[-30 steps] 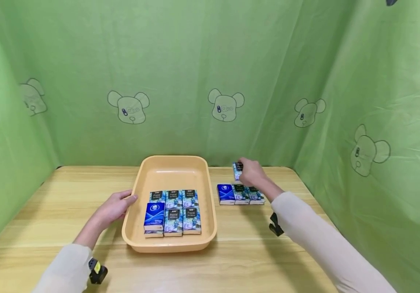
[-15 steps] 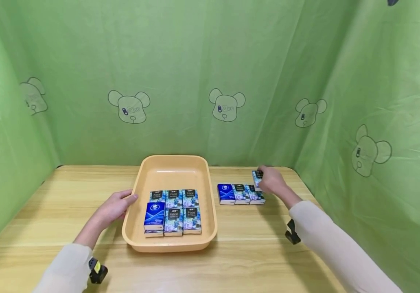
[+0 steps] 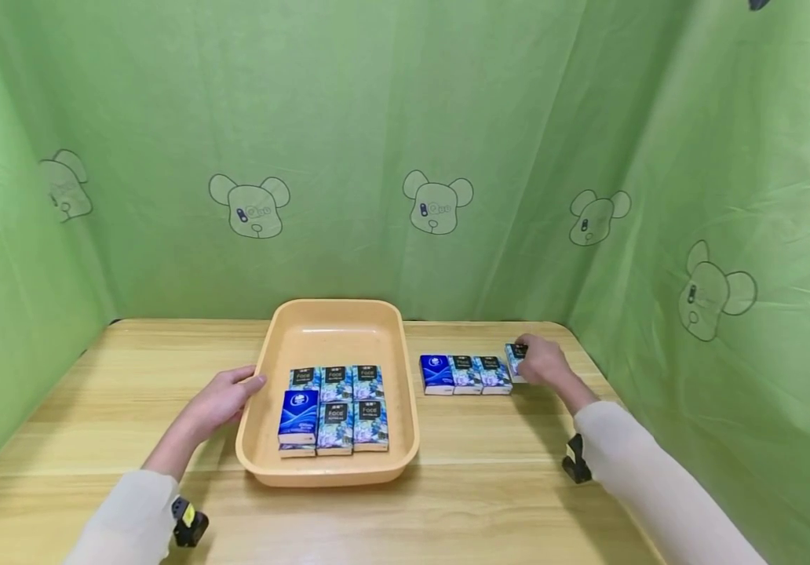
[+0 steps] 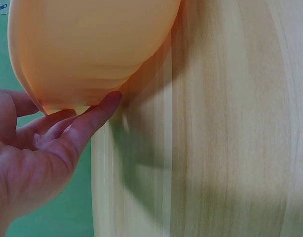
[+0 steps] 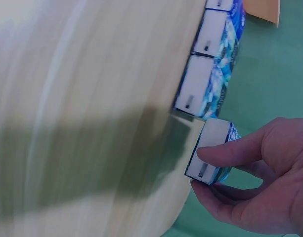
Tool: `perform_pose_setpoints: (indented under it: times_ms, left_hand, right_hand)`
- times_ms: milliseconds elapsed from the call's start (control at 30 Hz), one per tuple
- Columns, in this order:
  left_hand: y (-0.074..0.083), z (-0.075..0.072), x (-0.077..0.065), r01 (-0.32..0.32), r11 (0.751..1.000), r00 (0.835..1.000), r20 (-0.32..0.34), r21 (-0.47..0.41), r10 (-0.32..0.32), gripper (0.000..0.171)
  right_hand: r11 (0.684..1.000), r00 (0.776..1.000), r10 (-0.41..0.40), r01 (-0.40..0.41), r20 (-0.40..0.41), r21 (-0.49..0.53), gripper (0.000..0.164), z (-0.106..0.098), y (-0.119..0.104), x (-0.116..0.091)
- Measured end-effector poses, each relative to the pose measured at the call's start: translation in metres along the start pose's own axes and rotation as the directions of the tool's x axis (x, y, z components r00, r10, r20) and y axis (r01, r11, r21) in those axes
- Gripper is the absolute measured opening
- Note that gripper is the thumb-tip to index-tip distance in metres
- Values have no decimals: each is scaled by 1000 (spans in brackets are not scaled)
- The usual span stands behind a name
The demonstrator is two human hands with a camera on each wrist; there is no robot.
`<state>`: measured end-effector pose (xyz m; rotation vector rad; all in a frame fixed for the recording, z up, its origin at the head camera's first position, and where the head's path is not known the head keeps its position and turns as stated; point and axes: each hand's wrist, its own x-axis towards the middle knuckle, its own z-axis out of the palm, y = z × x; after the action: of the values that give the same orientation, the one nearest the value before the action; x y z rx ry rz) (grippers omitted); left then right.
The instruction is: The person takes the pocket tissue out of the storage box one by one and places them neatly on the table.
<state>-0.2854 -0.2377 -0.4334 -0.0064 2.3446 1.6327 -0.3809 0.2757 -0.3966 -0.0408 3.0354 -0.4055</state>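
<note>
My right hand (image 3: 545,362) pinches a pack of pocket tissues (image 3: 515,358) with a floral print and black label. In the right wrist view the held tissue pack (image 5: 213,133) sits between thumb and fingers, just past the end of a row. That row has a dark blue pack (image 3: 436,373) at its left and two floral packs (image 3: 466,375) beside it. My left hand (image 3: 224,399) grips the left side of a pale orange tray (image 3: 330,468), thumb over the rim. From the left wrist, the fingers (image 4: 94,118) show against the tray's outer wall.
Inside the tray lie several floral tissue packs (image 3: 334,428) in two rows, with another blue pack (image 3: 298,416) on top at front left. The wooden table (image 3: 490,502) reaches back to green curtains (image 3: 348,118), which also hang at both sides.
My right hand has carried the floral tissue pack rightward and down, from behind the row to its right end. The left hand and tray have stayed in place.
</note>
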Motion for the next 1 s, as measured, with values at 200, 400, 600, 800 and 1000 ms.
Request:
perform_pose_setpoints:
  times_ms: [200, 400, 600, 800, 1000]
  left_hand:
    - [0, 1, 0, -2, 1000, 1000, 3, -6, 2, 62]
    - [1, 0, 0, 5, 1000, 1000, -3, 6, -5, 62]
    - [1, 0, 0, 8, 1000, 1000, -1, 12, -8, 63]
    - [1, 0, 0, 6, 1000, 1000, -5, 8, -6, 63]
    - [1, 1, 0, 5, 1000, 1000, -3, -2, -5, 62]
  right_hand:
    - [1000, 1000, 13, -13, 27, -13, 66, 9, 7, 1]
    - [999, 999, 14, -13, 42, -35, 66, 14, 11, 0]
    - [999, 997, 30, -27, 66, -38, 68, 20, 12, 2]
    - [999, 997, 32, -30, 70, -28, 66, 25, 10, 5]
    - [999, 997, 39, -38, 73, -11, 73, 27, 11, 6]
